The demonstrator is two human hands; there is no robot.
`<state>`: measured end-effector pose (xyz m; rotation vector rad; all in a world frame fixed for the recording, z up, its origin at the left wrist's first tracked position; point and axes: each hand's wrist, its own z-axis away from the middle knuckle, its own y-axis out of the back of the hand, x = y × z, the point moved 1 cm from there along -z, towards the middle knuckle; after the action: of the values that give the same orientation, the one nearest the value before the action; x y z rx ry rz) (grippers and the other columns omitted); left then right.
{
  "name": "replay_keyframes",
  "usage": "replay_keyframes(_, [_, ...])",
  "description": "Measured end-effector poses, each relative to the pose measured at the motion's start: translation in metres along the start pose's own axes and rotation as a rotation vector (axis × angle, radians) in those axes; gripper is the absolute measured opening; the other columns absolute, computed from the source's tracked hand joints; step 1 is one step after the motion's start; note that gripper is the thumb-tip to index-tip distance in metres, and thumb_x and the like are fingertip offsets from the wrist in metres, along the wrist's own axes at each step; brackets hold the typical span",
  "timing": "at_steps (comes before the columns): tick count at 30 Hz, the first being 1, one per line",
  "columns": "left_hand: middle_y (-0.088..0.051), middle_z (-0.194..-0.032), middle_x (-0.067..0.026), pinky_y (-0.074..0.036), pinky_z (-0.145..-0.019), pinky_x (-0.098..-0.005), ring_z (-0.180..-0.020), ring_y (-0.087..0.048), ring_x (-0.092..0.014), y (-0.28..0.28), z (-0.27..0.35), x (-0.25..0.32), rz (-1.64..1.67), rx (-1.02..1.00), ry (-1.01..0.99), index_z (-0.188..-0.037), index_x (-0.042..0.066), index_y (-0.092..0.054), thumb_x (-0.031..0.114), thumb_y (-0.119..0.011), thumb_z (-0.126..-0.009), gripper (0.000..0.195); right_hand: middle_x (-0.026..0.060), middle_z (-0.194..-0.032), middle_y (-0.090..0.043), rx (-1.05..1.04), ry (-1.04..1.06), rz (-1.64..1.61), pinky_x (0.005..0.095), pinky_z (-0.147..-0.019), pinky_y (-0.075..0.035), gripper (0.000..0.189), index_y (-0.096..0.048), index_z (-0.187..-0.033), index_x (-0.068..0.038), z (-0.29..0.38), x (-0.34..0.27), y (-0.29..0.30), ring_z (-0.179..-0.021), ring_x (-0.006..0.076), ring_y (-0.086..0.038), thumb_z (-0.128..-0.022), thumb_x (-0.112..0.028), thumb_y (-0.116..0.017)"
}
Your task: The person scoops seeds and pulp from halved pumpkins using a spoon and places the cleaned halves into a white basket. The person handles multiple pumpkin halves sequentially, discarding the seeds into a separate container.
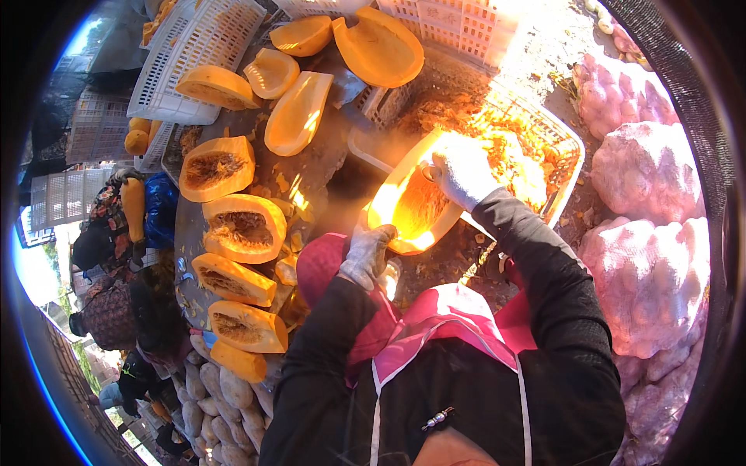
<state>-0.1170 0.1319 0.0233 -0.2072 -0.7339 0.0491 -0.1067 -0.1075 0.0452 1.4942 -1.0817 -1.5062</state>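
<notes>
My left hand (pixel 370 249), in a pale work glove, grips the near end of a hollowed pumpkin half (pixel 410 201). The half is tilted, its cut face up, over the near edge of a plastic crate (pixel 568 169) heaped with stringy orange pulp (pixel 518 157). Inside the cavity is my gloved right hand (pixel 464 175), closed around a small scraping tool (pixel 430 173); a rounded edge shows and the rest is hidden. Harsh sunlight washes out the far part of the half. To the left, pumpkin pieces (pixel 243 228) with fibres inside line the worktable (pixel 344 224).
Scraped pumpkin pieces (pixel 298 113) lie at the table's far side. White crates (pixel 195 58) stand beyond. Mesh sacks of pale produce (pixel 647 279) line my right. Oblong pale produce (pixel 218 408) is piled at lower left. Another person (pixel 108 233) on the left holds a whole squash (pixel 133 208).
</notes>
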Motion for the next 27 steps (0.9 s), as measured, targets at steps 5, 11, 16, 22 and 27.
replay_keyframes(5, [-0.064, -0.113, -0.0136, -0.064, -0.077, -0.0425, -0.096, -0.070, -0.029, -0.008, 0.001, 0.012, 0.063, -0.016, 0.048, -0.140, 0.007, -0.050, -0.013, -0.064, -0.080, 0.065, 0.0124, -0.087, -0.069, -0.238, 0.520, -0.611, 0.0452, -0.075, -0.053, 0.011, -0.074, -0.093, -0.008, -0.007, -0.026, -0.033, -0.087, 0.0348, -0.069, -0.083, -0.013, -0.077])
replay_keyframes(11, [-0.064, -0.107, -0.0128, -0.065, -0.077, -0.0428, -0.093, -0.070, -0.030, -0.002, -0.001, 0.014, 0.065, -0.034, 0.051, -0.138, 0.004, -0.051, -0.015, -0.061, -0.080, 0.062, 0.0089, -0.101, -0.077, -0.356, 0.091, -0.189, 0.0396, -0.082, -0.056, 0.023, -0.080, -0.100, -0.015, -0.047, 0.001, 0.004, -0.093, 0.0292, -0.073, -0.094, -0.032, -0.066])
replay_keyframes(16, [-0.065, -0.109, -0.0133, -0.061, -0.083, -0.0375, -0.093, -0.068, -0.026, -0.005, -0.002, 0.010, 0.100, 0.000, -0.055, -0.148, 0.005, -0.045, -0.015, -0.063, -0.078, 0.075, 0.0144, -0.080, -0.068, -0.227, 0.140, -0.269, 0.0461, -0.072, -0.052, 0.023, -0.072, -0.089, -0.008, -0.035, -0.014, 0.002, -0.083, 0.0348, -0.070, -0.090, -0.031, -0.072])
replay_keyframes(22, [-0.061, -0.129, -0.0125, -0.055, -0.082, -0.0279, -0.097, -0.063, -0.018, -0.007, 0.004, 0.019, -0.151, 0.081, -0.175, -0.156, 0.004, -0.037, -0.017, -0.060, -0.077, 0.085, 0.0166, -0.097, -0.074, -0.282, -0.046, -0.296, 0.0437, -0.085, -0.054, 0.026, -0.076, -0.102, -0.007, -0.050, -0.018, 0.007, -0.094, 0.0335, -0.072, -0.090, -0.030, -0.072])
replay_keyframes(27, [-0.053, -0.146, -0.0141, -0.050, -0.101, -0.0289, -0.125, -0.058, -0.021, -0.013, 0.002, 0.013, -0.161, 0.033, -0.295, -0.158, 0.002, -0.034, -0.017, -0.056, -0.078, 0.085, 0.0177, -0.082, -0.072, -0.510, -0.020, -0.472, 0.0454, -0.069, -0.052, 0.032, -0.074, -0.086, -0.005, -0.037, -0.026, -0.007, -0.077, 0.0337, -0.070, -0.092, -0.036, -0.069])
